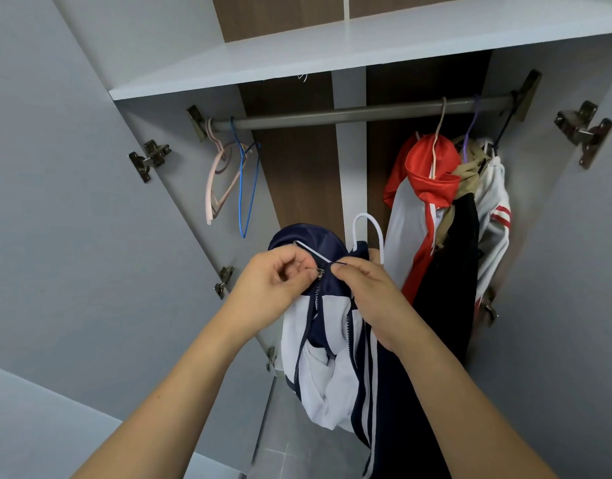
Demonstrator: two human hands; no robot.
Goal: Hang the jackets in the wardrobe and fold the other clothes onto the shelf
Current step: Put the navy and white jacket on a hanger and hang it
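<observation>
Fingers of both hands, left hand (275, 281) and right hand (370, 295), pinch the navy jacket (327, 340) collar at its zip.

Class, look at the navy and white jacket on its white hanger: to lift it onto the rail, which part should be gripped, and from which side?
Grip the white hanger by its hook, the loop standing clear above the collar of the navy and white jacket. Come from the right, since the right hand is nearest, while the left hand pinches the zip. The rail looks bare above.
</observation>
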